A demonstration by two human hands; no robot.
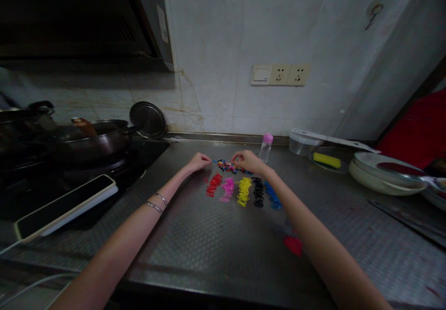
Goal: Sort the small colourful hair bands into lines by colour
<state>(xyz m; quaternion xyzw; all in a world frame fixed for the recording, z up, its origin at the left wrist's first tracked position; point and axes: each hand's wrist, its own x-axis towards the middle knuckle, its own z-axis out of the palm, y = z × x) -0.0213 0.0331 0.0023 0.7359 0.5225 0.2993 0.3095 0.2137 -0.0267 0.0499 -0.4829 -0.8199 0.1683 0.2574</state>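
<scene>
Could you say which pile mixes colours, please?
The rearmost pile; the red pile, pink pile, yellow pile, black pile and blue pile each show one colour.

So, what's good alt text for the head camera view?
A person's bare left hand and right hand are at a pile of small multicoloured loops on a grey metal counter, beyond five single-colour clusters: red, pink, yellow, black, blue.

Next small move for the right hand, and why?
I'd probably draw one piece from the mixed pile and lay it with its colour: the right hand is at that multicoloured pile, while the red row, pink row, yellow row, black row and blue row nearer the person each show one colour.
</scene>
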